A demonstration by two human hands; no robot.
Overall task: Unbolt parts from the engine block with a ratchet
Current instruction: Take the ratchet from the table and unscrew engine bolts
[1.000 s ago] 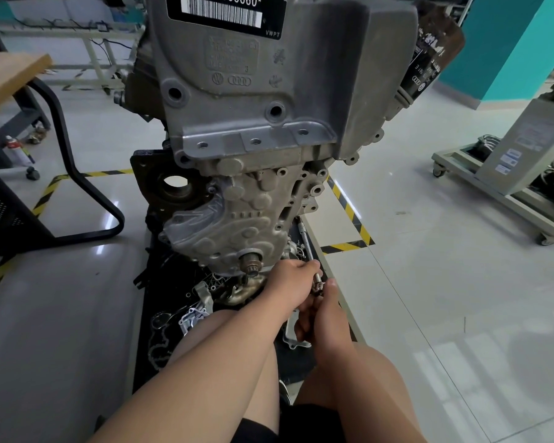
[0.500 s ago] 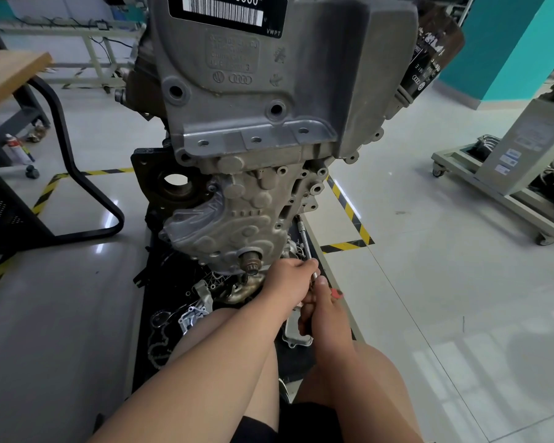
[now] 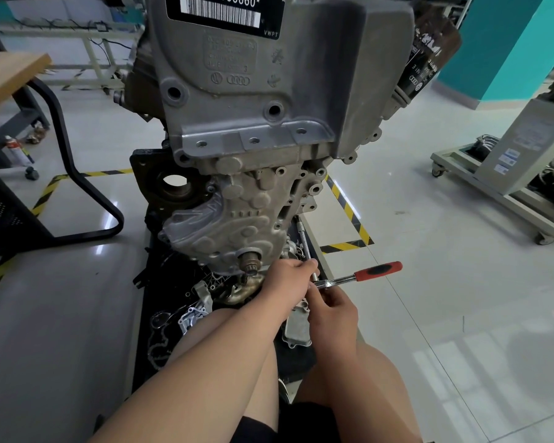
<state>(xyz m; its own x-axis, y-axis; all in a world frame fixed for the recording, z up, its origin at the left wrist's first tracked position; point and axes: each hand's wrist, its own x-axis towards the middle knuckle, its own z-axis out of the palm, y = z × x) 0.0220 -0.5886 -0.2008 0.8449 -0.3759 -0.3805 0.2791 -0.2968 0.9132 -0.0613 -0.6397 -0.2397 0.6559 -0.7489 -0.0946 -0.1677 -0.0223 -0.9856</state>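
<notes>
The ratchet [image 3: 359,277] is now swung out to the person's right, its red and black grip in plain sight over the pale floor [image 3: 445,314]. A second ago that grip was hidden behind the right hand [image 3: 333,313], and half a second ago only a red tip peeked out beside the thumb. The right hand no longer covers the handle. Its fingers [image 3: 327,293] now pinch the steel head of the ratchet, right where it meets the lower end of the extension bar [image 3: 304,241]. More of the silver cover [image 3: 296,329] lying under the hands shows between the forearms than before.
</notes>
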